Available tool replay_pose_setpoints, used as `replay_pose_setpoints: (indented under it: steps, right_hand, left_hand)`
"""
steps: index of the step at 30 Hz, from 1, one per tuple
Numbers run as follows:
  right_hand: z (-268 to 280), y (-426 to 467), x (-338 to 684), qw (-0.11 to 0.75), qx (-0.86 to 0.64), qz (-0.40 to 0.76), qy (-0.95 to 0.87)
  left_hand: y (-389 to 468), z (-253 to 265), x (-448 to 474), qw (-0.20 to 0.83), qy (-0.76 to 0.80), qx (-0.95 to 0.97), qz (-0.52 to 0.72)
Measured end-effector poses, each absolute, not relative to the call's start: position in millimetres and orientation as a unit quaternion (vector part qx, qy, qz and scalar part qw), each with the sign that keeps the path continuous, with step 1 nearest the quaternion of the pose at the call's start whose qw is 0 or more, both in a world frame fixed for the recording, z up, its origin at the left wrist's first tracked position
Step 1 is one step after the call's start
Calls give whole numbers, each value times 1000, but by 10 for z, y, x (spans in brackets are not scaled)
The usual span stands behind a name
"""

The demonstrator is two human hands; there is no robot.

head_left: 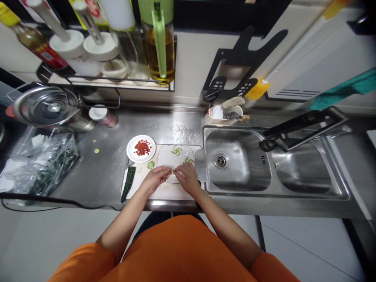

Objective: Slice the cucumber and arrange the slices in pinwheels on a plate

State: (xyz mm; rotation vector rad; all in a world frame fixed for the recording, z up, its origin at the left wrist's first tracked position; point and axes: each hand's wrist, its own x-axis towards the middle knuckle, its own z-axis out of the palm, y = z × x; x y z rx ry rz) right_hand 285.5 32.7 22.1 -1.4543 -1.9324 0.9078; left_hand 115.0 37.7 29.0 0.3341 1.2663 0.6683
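My left hand (158,178) and my right hand (186,177) meet over the near half of a white square plate (164,154). Both are closed in a pinch on a small pale piece (172,171), apparently a cucumber slice, mostly hidden by the fingertips. Fanned cucumber slices (176,150) lie at the plate's far side, and more (188,160) show just beyond my right hand. The plate rests on a cutting board (158,192). Left of it are a small stack of cucumber slices (150,165) and a dark green cucumber piece (128,184). A knife's broad blade (202,165) lies right of my right hand.
A round white plate of red berries (141,142) overlaps the board's far left corner. The double sink (237,160) is to the right, under a black faucet (293,131). A plastic bag of greens (44,168), a pot (53,107) and a small jar (102,115) stand left.
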Motion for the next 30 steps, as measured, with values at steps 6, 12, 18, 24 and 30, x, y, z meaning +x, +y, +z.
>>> replay_pose_setpoints:
  steps: [6, 12, 18, 24, 30]
  right_hand:
    - [214, 340, 2852, 270, -610, 481, -569]
    - [164, 334, 2871, 265, -614, 548, -503]
    - [59, 280, 2867, 204, -658, 558, -463]
    - [73, 262, 2840, 107, -707, 529, -457]
    - [62, 256, 2794, 31, -713, 497, -493]
  left_hand:
    - [364, 271, 1133, 740, 576, 198, 285]
    - [379, 202, 1210, 722, 594, 188, 302]
    - [411, 57, 1271, 641, 632, 316, 300]
    - [405, -98, 1285, 550, 651, 470, 230]
    - [400, -78, 1304, 430, 629, 629, 153]
